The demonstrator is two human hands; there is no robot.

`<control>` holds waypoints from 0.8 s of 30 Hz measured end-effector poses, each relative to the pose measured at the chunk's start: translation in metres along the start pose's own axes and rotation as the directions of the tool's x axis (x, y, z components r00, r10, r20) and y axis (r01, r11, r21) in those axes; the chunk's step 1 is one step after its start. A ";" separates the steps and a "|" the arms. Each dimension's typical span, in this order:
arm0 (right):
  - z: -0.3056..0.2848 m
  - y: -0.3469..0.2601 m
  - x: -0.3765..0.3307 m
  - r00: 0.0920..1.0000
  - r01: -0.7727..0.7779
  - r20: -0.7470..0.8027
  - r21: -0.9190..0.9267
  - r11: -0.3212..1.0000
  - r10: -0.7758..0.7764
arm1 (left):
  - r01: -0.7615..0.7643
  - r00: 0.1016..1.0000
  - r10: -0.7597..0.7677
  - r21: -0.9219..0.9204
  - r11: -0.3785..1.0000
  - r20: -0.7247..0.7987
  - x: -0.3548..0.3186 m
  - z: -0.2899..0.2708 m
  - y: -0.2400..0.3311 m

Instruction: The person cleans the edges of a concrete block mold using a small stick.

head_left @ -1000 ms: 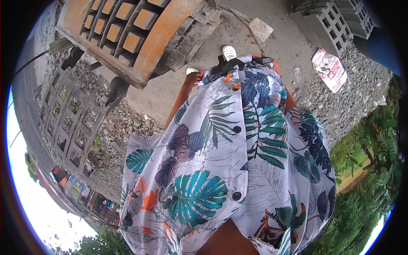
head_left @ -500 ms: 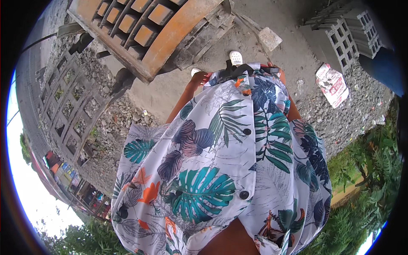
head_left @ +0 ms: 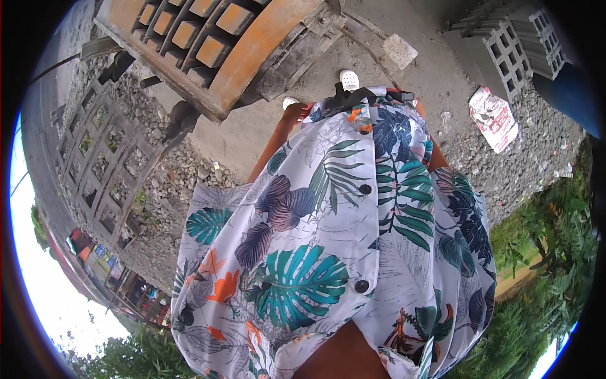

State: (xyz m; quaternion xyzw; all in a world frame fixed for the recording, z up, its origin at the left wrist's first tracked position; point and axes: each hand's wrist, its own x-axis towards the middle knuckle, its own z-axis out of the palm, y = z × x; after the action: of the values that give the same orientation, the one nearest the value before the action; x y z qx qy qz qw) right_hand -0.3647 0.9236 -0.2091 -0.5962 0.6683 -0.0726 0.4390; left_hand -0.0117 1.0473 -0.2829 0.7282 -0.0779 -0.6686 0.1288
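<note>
Most of the head view is filled by the person's own leaf-patterned shirt (head_left: pixel 334 246), white with teal, purple and orange prints and dark buttons down the front. Neither the left hand nor the right hand is seen; both are hidden behind the shirt, so the grip of either cannot be told. Only part of the left arm (head_left: pixel 274 142) is shown, hanging bare along the shirt's left edge and pointing down toward the ground.

Beyond the shirt's hem, two white clogs (head_left: pixel 349 79) are seen on a grey concrete floor (head_left: pixel 416 95); one is in full view, the other is only partly visible just to its left. A dark strap or belt piece (head_left: pixel 353 98) is visible at the hem, just below the clogs.

Nearest to the feet, an orange metal block mould machine (head_left: pixel 214 44) is standing, with a grid of square cells and grey steel parts on its right side. A small concrete slab (head_left: pixel 399 50) lies on the floor close to the machine. Grey hollow blocks (head_left: pixel 511 38) are stacked at the upper right, and a torn printed paper sack (head_left: pixel 494 118) lies on gravel (head_left: pixel 543 145) beside them. More hollow blocks (head_left: pixel 101 158) are laid in rows at the left, well apart from the feet. Green plants (head_left: pixel 549 252) are seen at the right edge.
</note>
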 end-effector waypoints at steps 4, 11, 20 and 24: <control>0.000 0.005 -0.008 1.000 -0.025 -0.006 0.008 1.000 0.025 | 0.000 1.000 0.000 -0.003 1.000 0.001 -0.002 0.004 0.001; 0.010 -0.003 -0.010 1.000 -0.025 0.014 0.006 1.000 0.025 | -0.020 0.999 0.019 -0.025 0.999 -0.026 -0.004 -0.007 -0.006; 0.008 -0.023 -0.012 0.998 -0.038 -0.050 -0.004 0.999 0.038 | -0.406 0.911 0.401 0.045 0.913 0.100 -0.003 -0.022 0.027; -0.001 -0.068 -0.031 0.977 -0.215 -0.031 -0.222 0.951 0.213 | -0.696 0.678 0.528 0.215 0.685 0.511 -0.011 -0.004 0.062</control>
State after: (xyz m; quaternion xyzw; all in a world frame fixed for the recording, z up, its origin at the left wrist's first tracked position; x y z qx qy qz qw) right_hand -0.3186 0.9313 -0.1512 -0.5657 0.7343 0.0491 0.3721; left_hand -0.0049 0.9915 -0.2536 0.5101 -0.4801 -0.6902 0.1817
